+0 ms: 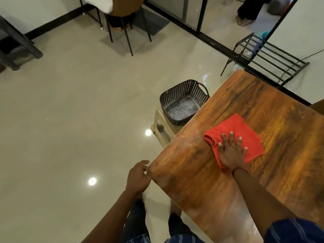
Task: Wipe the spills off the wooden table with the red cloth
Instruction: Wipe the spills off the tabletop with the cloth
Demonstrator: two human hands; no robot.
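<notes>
The red cloth lies folded on the wooden tabletop, near its left edge; the right hand presses flat on it, fingers spread, gripping nothing; the left hand touches the tabletop's near corner, fingers loosely curled, holding nothing; beside the tabletop a dark perforated basket sits on a beige stool, its clear lining otherwise bare.

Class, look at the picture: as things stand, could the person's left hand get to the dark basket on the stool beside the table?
Probably yes. The left hand rests at the wooden table corner, holding nothing, and only open floor lies between it and the basket on the stool. It might need a lean or a step forward.
</notes>
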